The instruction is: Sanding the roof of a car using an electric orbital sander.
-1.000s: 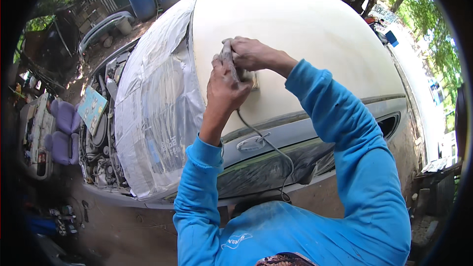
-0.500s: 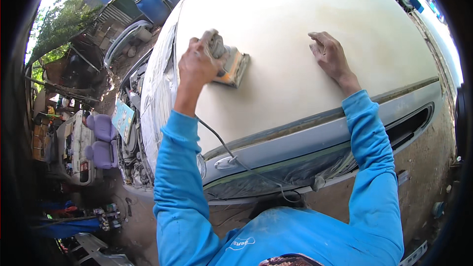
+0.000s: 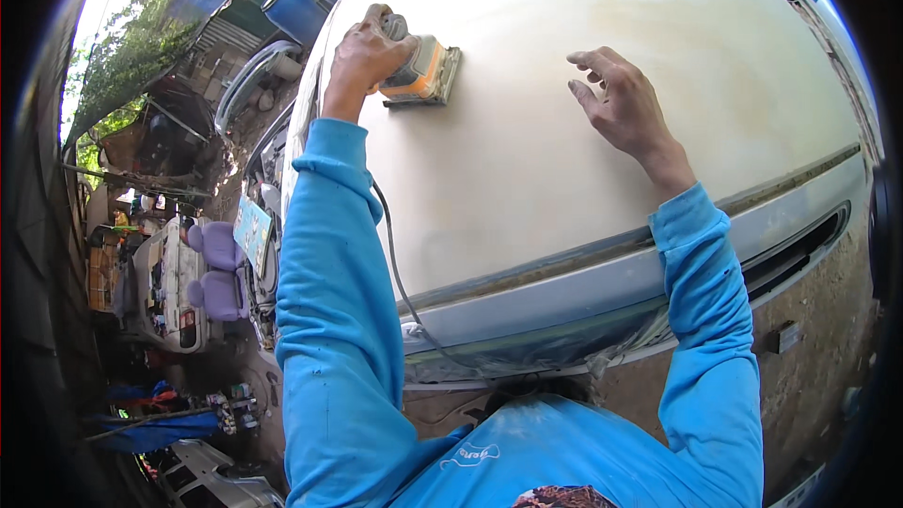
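1. In the head view, an electric sheet sander [image 3: 425, 66] is gripped by the left hand [image 3: 362, 58], the fingers and thumb being wrapped around its grey upper end.
2. The sander is set on the pale car roof [image 3: 527, 179], near the roof's left edge as pictured.
3. Its long axis is slanted: the grey grip end is pointed to the upper left, and the square sanding pad [image 3: 451, 73] is turned to the lower right. Whether the pad is pressed fully flat cannot be told.
4. The right hand [image 3: 628, 103] is held well apart from the left, over the roof, with fingers loosely bent and the thumb spread. Whether the roof is touched by its fingertips cannot be made out.
5. Part of the sander's body is covered by the left hand. The join of the grey power cord [image 3: 391, 254] is hidden behind the left wrist and blue sleeve [image 3: 334, 310].
6. The roof's far side is cut off by the upper border, and the engine bay [image 3: 268, 179] is partly concealed by the left arm.
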Available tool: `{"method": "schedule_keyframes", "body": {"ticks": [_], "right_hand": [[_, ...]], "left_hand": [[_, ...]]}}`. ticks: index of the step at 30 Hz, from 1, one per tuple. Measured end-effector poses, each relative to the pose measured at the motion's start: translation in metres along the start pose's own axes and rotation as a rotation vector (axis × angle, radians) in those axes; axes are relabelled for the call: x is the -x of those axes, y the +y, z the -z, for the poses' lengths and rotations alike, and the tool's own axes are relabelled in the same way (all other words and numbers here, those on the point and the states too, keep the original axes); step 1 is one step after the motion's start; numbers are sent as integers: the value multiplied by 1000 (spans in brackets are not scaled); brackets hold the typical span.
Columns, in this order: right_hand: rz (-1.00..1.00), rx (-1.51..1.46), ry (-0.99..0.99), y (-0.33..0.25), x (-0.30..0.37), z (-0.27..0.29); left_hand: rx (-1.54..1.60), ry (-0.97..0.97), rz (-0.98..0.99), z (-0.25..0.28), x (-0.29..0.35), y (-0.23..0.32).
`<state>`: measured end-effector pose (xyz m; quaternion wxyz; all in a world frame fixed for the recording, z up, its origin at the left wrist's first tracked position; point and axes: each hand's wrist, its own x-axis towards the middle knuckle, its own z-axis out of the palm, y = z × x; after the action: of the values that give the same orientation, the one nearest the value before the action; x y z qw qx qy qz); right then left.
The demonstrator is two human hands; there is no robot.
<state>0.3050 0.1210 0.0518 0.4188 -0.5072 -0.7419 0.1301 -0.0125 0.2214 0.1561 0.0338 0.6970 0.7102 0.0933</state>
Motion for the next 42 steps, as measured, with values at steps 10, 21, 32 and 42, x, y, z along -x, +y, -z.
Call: {"method": "schedule_keyframes", "body": {"ticks": [10,21,32,42], "right_hand": [[-22,-32,22,14,-2,-3],[108,-168,16,35,3,-7],[-92,-15,-139,70,-12,-19],[-106,-77,-96,70,-8,-18]], "left_hand": [[143,117,-205,5,189,-8],[122,227,-351,-7,211,-16],[4,119,-107,-4,32,-34],[128,99,-222,-5,91,-21]]}}
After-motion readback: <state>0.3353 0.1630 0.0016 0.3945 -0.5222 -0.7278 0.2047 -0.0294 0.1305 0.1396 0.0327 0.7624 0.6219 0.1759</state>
